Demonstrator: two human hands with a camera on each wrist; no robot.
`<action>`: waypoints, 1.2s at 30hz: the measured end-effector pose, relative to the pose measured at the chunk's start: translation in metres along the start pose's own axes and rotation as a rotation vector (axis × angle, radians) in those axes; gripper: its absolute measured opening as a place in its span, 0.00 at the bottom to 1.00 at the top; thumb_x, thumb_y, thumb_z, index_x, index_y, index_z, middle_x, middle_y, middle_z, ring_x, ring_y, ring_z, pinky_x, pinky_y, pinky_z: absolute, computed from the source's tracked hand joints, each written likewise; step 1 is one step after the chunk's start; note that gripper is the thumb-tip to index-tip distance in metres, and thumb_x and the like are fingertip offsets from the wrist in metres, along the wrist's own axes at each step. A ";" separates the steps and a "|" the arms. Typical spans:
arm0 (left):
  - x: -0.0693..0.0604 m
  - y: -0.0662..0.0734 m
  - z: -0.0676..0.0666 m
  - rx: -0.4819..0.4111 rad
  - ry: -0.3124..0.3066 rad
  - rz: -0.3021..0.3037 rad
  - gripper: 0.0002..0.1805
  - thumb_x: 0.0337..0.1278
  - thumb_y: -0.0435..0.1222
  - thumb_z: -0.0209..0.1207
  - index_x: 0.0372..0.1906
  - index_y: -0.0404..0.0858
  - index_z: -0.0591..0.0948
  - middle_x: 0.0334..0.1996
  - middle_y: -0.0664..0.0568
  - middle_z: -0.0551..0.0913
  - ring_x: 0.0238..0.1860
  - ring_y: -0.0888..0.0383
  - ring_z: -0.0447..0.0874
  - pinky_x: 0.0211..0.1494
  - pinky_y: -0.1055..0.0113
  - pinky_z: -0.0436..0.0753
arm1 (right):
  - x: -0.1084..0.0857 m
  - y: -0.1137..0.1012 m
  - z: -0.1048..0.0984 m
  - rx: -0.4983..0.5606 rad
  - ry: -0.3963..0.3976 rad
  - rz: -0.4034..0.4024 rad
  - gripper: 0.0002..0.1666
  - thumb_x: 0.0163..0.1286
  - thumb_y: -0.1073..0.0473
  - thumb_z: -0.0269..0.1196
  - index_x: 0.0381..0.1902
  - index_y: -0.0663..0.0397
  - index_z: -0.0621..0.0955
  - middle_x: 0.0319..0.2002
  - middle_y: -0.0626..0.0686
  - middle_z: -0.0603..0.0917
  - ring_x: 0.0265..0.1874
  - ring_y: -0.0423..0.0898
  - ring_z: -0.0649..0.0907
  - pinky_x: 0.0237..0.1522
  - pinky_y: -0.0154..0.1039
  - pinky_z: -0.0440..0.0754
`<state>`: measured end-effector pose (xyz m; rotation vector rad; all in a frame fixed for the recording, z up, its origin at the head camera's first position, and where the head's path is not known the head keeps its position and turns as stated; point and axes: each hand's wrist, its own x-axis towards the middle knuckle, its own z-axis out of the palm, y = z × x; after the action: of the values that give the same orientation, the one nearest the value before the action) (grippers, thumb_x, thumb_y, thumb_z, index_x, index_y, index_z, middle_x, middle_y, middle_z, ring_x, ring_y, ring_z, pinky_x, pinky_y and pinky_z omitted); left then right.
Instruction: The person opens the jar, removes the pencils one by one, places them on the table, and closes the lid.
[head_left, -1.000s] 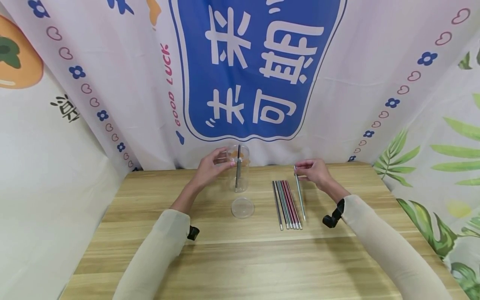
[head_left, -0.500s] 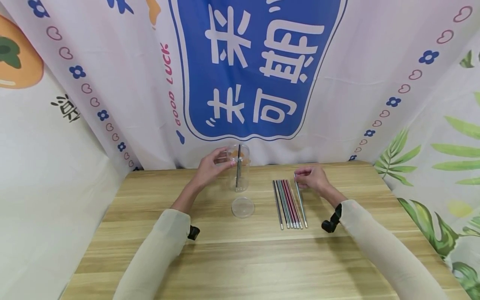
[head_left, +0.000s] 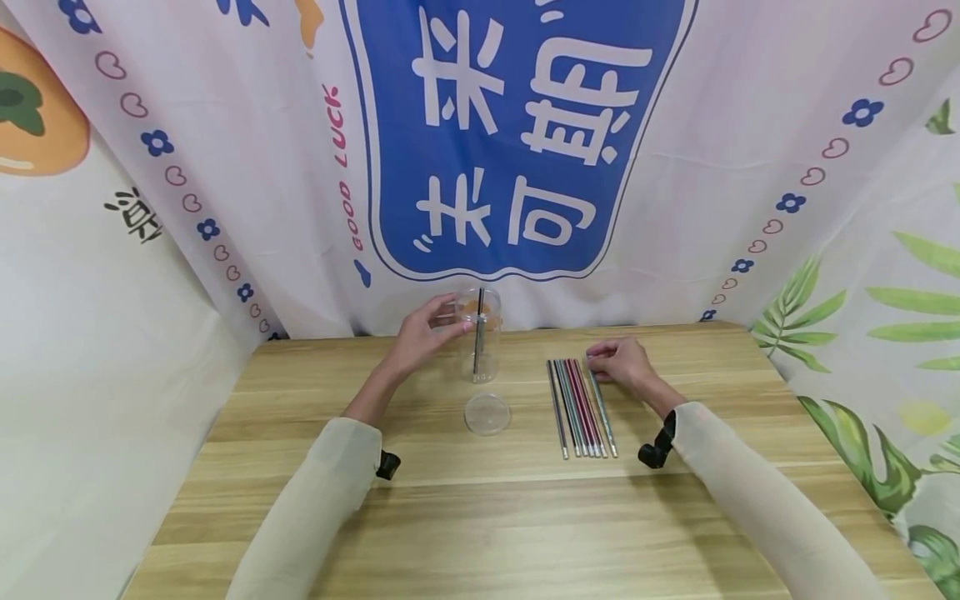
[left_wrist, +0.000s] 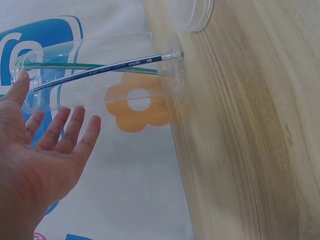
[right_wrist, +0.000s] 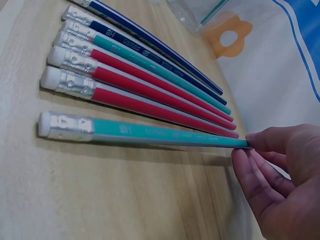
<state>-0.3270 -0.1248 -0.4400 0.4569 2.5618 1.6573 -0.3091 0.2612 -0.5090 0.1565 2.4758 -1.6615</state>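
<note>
My left hand (head_left: 423, 333) holds a clear plastic jar (head_left: 489, 350) near its upper rim, with the thumb at the mouth. Standing upright, the jar contains a dark blue pencil (left_wrist: 107, 71) and a green pencil (left_wrist: 65, 65), both leaning. My right hand (head_left: 624, 365) pinches the sharpened end of another green pencil (right_wrist: 150, 134) between thumb and fingers. That pencil lies low beside a row of pencils, its eraser end toward the front. Red pencils (right_wrist: 135, 102), a green one (right_wrist: 150, 66) and dark blue ones (right_wrist: 155, 41) make up the row.
A round clear lid (head_left: 487, 415) lies on the wooden table (head_left: 480, 525) in front of the jar. Behind the table's back edge hangs a printed cloth (head_left: 675, 208), close to the jar. More patterned cloth hangs at both sides.
My right hand has come down and slightly toward me, bringing the green pencil's eraser end level with the row. My left hand and the jar have stayed in place.
</note>
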 end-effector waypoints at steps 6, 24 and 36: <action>0.000 0.001 0.001 -0.011 -0.004 0.001 0.39 0.66 0.47 0.72 0.78 0.47 0.71 0.69 0.45 0.80 0.70 0.44 0.79 0.70 0.48 0.82 | 0.001 0.003 0.002 -0.025 0.003 -0.011 0.19 0.69 0.71 0.70 0.57 0.70 0.84 0.47 0.65 0.89 0.34 0.42 0.90 0.41 0.37 0.92; 0.001 0.002 0.001 -0.010 0.005 -0.012 0.38 0.67 0.47 0.72 0.78 0.47 0.71 0.69 0.45 0.80 0.70 0.44 0.79 0.70 0.49 0.82 | 0.004 0.004 0.007 -0.105 0.004 -0.057 0.15 0.68 0.72 0.71 0.52 0.71 0.86 0.42 0.63 0.90 0.30 0.42 0.88 0.35 0.34 0.91; 0.000 0.001 0.001 -0.015 0.000 -0.017 0.38 0.67 0.47 0.71 0.78 0.48 0.71 0.70 0.46 0.79 0.70 0.44 0.79 0.71 0.48 0.81 | 0.003 0.004 0.010 -0.130 0.023 -0.059 0.14 0.67 0.71 0.72 0.51 0.69 0.87 0.39 0.60 0.91 0.29 0.42 0.88 0.34 0.34 0.91</action>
<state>-0.3268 -0.1237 -0.4391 0.4333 2.5437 1.6704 -0.3106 0.2536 -0.5168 0.0882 2.6197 -1.5224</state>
